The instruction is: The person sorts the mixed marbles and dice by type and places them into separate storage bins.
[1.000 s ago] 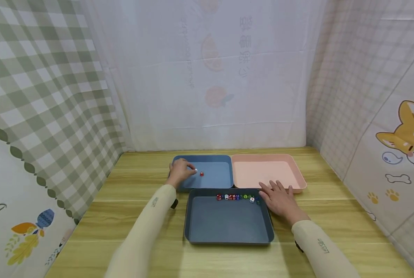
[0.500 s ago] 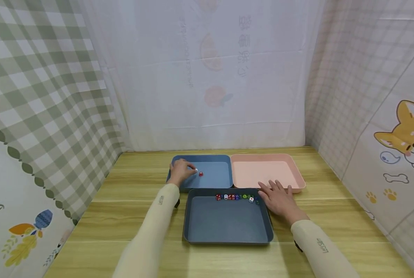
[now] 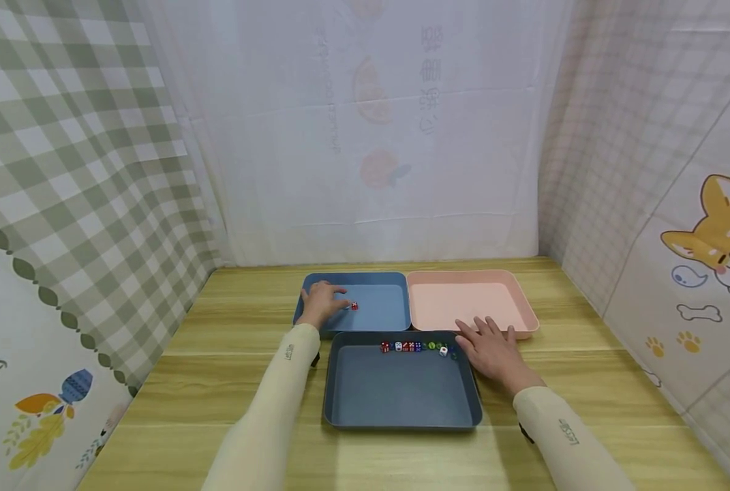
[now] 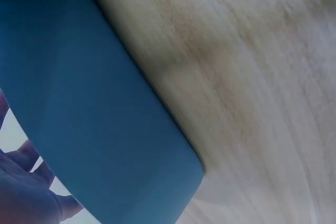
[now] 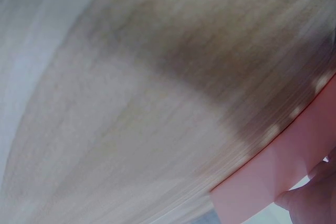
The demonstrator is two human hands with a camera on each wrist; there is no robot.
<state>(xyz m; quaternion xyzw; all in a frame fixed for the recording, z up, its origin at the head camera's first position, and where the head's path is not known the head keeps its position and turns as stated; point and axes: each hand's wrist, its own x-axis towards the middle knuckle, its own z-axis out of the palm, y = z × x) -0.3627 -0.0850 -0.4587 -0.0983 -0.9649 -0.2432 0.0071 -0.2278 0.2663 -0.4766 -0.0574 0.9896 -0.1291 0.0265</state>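
Note:
My left hand [image 3: 322, 302] is over the left part of the blue tray [image 3: 383, 286], thumb and forefinger spread apart with nothing between them. By the thumb tip lies a small white die [image 3: 348, 307], partly hidden, beside a red die [image 3: 355, 306]. In the left wrist view the same hand [image 4: 26, 187] shows past the tray's outer wall. Fingers spread, my right hand [image 3: 493, 351] rests at the near edge of the pink tray [image 3: 463, 286], by the right corner of the dark grey tray [image 3: 403, 395]. Along the grey tray's far wall sit several dice, including a white die [image 3: 443, 352].
All three trays stand close together on a wood-grain table [image 3: 248, 300]. A white curtain [image 3: 279, 170] hangs behind them. A green checked cloth [image 3: 95, 136] borders the left side, and a cloth printed with a dog [image 3: 729, 225] the right.
The thumb and forefinger of my left hand have parted from the white die, which now lies in the blue tray near the red one. My right hand has stayed in place.

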